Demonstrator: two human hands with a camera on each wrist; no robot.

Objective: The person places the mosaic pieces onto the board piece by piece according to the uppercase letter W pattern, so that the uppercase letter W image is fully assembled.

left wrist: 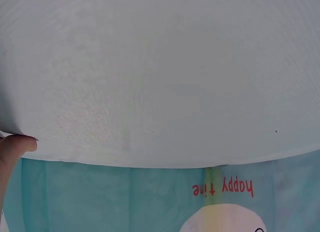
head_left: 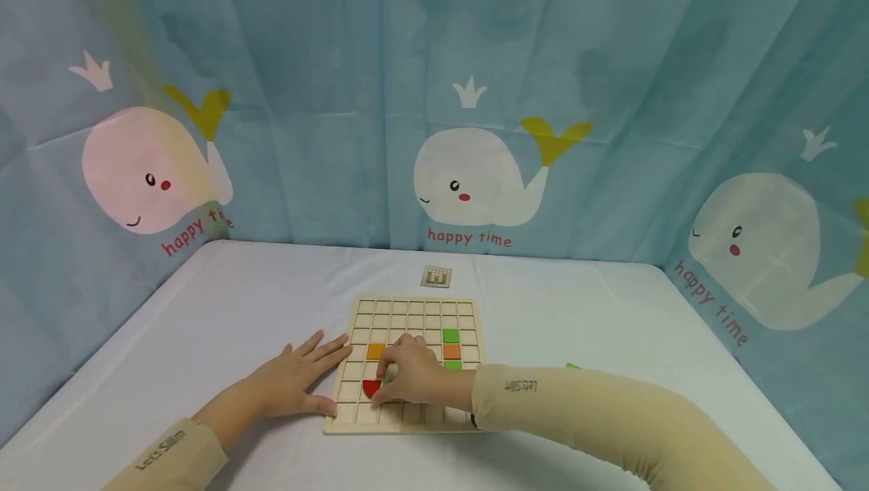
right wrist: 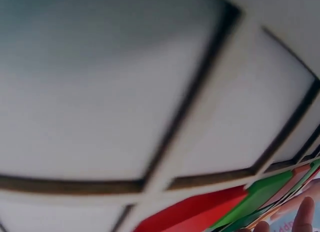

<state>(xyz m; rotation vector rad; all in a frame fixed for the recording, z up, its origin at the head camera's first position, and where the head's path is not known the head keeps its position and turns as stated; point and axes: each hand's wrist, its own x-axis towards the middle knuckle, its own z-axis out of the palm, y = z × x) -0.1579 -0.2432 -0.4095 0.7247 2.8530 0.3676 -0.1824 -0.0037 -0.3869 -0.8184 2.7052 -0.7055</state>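
A pale wooden grid board (head_left: 414,414) lies on the white table. My left hand (head_left: 288,378) lies palm down with spread fingers, its fingertips and thumb at the board's left edge; the left wrist view shows only part of a finger (left wrist: 17,146). My right hand (head_left: 410,370) is bent over the lower left squares, thumb and forefinger beside a red rounded piece (head_left: 370,389). Some green shows between these fingers; whether they pinch a piece cannot be told. In the right wrist view, the red piece (right wrist: 192,212) borders a green piece (right wrist: 267,192).
An orange tile (head_left: 376,351) sits left of my right hand. On the right are a green tile (head_left: 451,336) and an orange-red tile (head_left: 452,351), with another green below. A small patterned card (head_left: 436,276) lies behind the board. Green (head_left: 573,366) peeks out behind my right forearm.
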